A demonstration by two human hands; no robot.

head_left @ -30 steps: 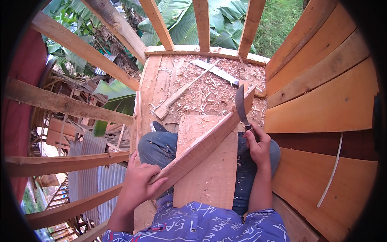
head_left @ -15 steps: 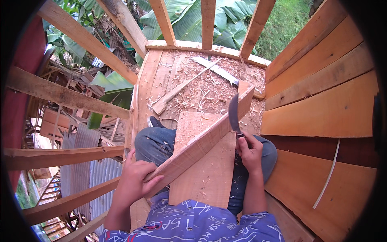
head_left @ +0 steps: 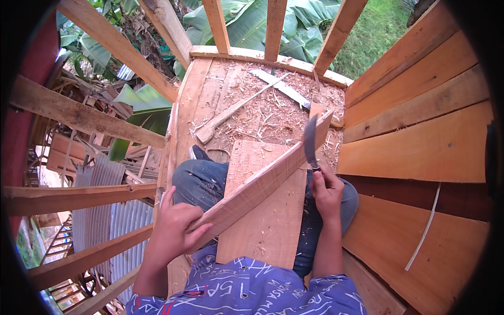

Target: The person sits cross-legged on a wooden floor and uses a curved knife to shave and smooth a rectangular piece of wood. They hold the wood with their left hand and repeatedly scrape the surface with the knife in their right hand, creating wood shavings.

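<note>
Knife (head_left: 310,139), head view: has slipped a little outward along the plank (head_left: 254,191) since half a second ago, its curved blade tipped further over; the whole scene has drifted slightly too, as if the head turned.
Plank: leans slantwise across the wide board (head_left: 265,233), near end low on the left, far end up on the right, past the board's edge.
Board: lies between the bent legs (head_left: 199,184), under the plank, like a lap bench.
Left hand (head_left: 181,218): pinches the plank's near end, thumb along the face, forefinger lifted away; the grip matches the earlier one.
Right hand (head_left: 327,194): wrapped round the knife's handle, thumb pressed along it.
Blade on wood: crosses the plank toward its far end; from where I stand, I can't tell whether the edge is biting.
Shavings (head_left: 273,118): thick over the floor beyond, around a stick (head_left: 210,128) and a long pale blade (head_left: 291,93).
Stroke in hand: to my eye, paring down the plank's edge, caught between cuts or just starting one.
Next stroke: would seem to call for a firm left pinch, the blade laid shallow, and fingers well clear of its path.
</note>
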